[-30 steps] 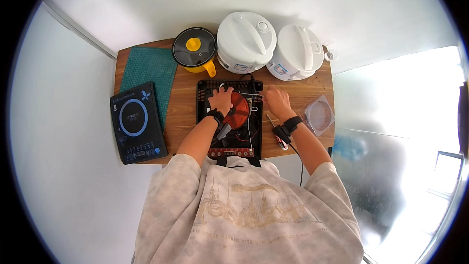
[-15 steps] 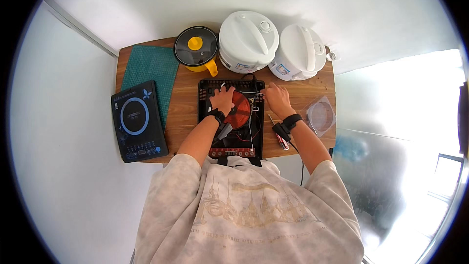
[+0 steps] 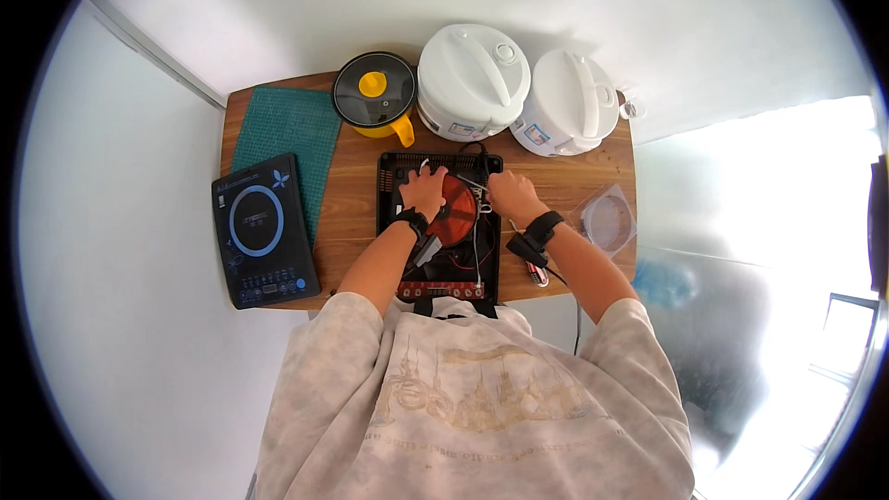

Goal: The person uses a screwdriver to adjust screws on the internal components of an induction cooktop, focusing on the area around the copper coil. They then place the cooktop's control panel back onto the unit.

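An opened induction cooker base, a black casing (image 3: 383, 208), lies in front of me with its round copper coil (image 3: 457, 213) exposed. My left hand (image 3: 424, 192) rests over the coil's left edge with its fingers spread, holding nothing that I can see. My right hand (image 3: 514, 195) is closed at the casing's right side on a thin silver tool (image 3: 472, 183). The tool's metal shaft points left toward the coil's upper edge; its grip is hidden in my fist. White wires (image 3: 478, 245) run beside the coil to a red circuit board (image 3: 442, 291) at the near end.
Left of the casing lie a black cooktop panel (image 3: 264, 231) and a green cutting mat (image 3: 287, 134). A yellow pot (image 3: 373, 93) and two white rice cookers (image 3: 472, 83) (image 3: 567, 102) line the back. On the right are a clear round-holed plastic piece (image 3: 608, 220) and red-and-white handled tools (image 3: 537, 273).
My right hand has moved slightly left and down, over the casing's right edge. The tool's shaft has turned from nearly level to slanting up to the left. My left hand stays put.
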Motion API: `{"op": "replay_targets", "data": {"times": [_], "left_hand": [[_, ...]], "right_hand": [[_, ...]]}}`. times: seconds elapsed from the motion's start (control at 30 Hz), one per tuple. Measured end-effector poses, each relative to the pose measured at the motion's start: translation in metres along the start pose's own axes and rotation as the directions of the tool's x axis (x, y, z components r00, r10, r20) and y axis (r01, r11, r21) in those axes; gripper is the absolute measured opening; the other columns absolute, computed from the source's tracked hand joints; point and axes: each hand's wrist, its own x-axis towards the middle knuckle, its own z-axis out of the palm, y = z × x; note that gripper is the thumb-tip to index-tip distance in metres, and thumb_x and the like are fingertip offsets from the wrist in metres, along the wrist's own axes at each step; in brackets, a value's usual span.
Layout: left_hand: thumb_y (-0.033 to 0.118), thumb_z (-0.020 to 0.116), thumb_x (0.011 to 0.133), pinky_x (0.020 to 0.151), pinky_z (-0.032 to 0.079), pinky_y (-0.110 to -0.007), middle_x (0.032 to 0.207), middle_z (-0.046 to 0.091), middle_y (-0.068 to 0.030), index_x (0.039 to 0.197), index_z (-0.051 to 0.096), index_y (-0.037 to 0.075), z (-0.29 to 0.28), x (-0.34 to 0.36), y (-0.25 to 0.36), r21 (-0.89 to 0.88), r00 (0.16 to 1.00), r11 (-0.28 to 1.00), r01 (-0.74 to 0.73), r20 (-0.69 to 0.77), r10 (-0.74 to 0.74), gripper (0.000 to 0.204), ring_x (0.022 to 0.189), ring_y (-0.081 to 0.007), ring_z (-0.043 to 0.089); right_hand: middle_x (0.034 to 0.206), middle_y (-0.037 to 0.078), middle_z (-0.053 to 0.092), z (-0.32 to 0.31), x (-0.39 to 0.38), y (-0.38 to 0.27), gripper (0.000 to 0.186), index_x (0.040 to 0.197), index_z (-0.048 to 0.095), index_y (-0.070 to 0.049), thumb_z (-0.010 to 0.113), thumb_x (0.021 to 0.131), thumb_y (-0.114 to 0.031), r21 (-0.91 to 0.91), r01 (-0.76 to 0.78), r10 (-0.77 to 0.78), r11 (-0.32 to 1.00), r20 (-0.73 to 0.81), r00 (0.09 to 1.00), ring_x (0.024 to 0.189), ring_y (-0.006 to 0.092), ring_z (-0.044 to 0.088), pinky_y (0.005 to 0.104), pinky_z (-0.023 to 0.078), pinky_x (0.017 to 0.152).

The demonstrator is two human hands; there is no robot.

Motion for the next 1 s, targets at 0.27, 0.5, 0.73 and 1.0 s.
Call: {"op": "replay_targets", "data": {"times": [0.27,0.5,0.73,1.0], "left_hand": [[0.022,0.083,0.076,0.084,0.055,-0.053,0.130,0.057,-0.0077,0.134,0.053,0.026,0.001,0.001,0.001,-0.003,1.000,1.000,-0.009,-0.006,0.009,0.066,0.120,-0.0356,0.055],[0.023,0.084,0.075,0.083,0.054,-0.054,0.130,0.057,-0.0070,0.134,0.053,0.027,0.000,0.001,0.001,0.000,1.000,1.000,-0.001,0.012,0.001,0.066,0.120,-0.0351,0.056],[0.023,0.084,0.075,0.083,0.054,-0.054,0.131,0.057,-0.0068,0.134,0.053,0.027,0.000,0.000,0.000,-0.005,1.000,1.000,0.002,0.000,-0.002,0.067,0.120,-0.0350,0.055],[0.024,0.083,0.076,0.085,0.053,-0.053,0.131,0.057,-0.0068,0.135,0.051,0.027,-0.002,-0.001,0.001,-0.018,1.000,1.000,0.013,0.020,-0.012,0.067,0.121,-0.0345,0.054]], "right_hand": [[0.081,0.022,0.071,0.037,0.005,-0.015,0.035,0.095,0.072,0.004,0.071,0.088,-0.030,0.422,-0.067,-0.025,0.904,0.209,0.978,0.073,0.0389,0.071,0.0464,0.056,0.065],[0.077,0.002,0.067,0.032,-0.011,-0.013,0.022,0.100,0.071,-0.001,0.063,0.099,-0.021,0.858,-0.489,0.005,0.157,0.495,0.869,0.065,0.0128,0.065,0.0307,0.055,0.058],[0.081,0.006,0.068,0.027,-0.019,-0.024,0.023,0.102,0.070,0.000,0.063,0.098,-0.021,0.869,-0.493,0.035,0.052,0.491,0.870,0.066,0.0154,0.067,0.0285,0.055,0.058],[0.093,0.017,0.072,0.023,-0.027,0.014,0.027,0.111,0.070,-0.009,0.057,0.097,-0.029,0.459,-0.120,0.115,0.880,0.039,0.993,0.082,0.0308,0.071,0.0436,0.056,0.073]]}}
